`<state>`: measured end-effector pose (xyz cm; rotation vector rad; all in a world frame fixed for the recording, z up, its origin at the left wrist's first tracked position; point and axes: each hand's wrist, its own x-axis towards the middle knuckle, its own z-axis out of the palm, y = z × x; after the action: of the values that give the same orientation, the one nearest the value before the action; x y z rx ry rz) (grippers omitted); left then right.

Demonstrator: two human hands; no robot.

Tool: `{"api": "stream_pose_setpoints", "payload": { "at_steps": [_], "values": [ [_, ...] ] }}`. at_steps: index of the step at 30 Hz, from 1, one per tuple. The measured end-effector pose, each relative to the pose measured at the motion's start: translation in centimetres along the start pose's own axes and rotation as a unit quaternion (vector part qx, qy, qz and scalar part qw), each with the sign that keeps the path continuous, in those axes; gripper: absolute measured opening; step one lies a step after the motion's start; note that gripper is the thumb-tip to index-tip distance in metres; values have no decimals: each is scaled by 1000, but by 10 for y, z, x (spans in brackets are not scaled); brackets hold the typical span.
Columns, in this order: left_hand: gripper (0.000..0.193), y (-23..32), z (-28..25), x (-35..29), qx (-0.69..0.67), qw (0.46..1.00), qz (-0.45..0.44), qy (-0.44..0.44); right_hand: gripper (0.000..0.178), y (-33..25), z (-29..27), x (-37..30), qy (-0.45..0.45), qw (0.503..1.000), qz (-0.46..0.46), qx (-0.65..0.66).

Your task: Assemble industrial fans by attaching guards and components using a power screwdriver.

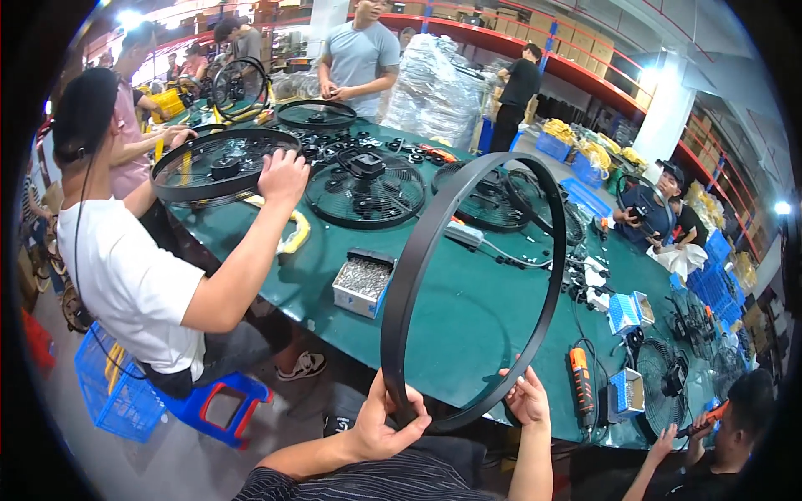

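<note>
A large black fan ring [404, 301] stands upright and tilted in front of me, above the near edge of the green table. My left hand [388, 422] is closed round its lower left part, thumb and fingers pinching the band. At the lower right of the ring, the fingers of my right hand [526, 399] grip the rim. Through the hoop show bare green tabletop and part of a fan grille [480, 200]. Left of the ring sits an open box of small metal screws [363, 284]. An orange and black power screwdriver [582, 388] lies to its right.
At my left a co-worker in a white shirt [125, 275] handles a round fan frame [221, 165]. Another fan grille [365, 188] lies on the green table [334, 313]. A white power strip [464, 234] trails a cable. A co-worker's hand [664, 442] is at lower right.
</note>
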<state>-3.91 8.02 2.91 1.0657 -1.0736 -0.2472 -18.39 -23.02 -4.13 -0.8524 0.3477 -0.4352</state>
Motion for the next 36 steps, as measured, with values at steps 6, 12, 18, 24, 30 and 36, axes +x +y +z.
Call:
{"api": "stream_pose_setpoints", "payload": {
  "at_steps": [6, 12, 18, 24, 30, 36],
  "values": [
    [99, -7, -19, 32, -106, 992, -59, 34, 47, -4, 6, -5, 43, 998, -42, -4],
    [67, -57, -48, 86, -299, 934, -175, 85, 43, -14, 4, -15, 135, 987, -87, -17],
    [50, -88, -47, 116, -352, 886, -271, 133, 34, -9, 0, -34, 194, 976, -91, 33],
    [46, -112, -40, 126, -324, 892, -300, 100, 32, -7, -5, -55, 199, 973, -111, 32],
    [50, -145, -49, 150, -139, 927, -336, 96, 27, 14, 23, -71, 234, 965, -114, 35],
    [61, -166, -60, 132, 80, 951, -290, 74, 40, 43, 75, -69, 114, 986, 109, -60]
  ]
}}
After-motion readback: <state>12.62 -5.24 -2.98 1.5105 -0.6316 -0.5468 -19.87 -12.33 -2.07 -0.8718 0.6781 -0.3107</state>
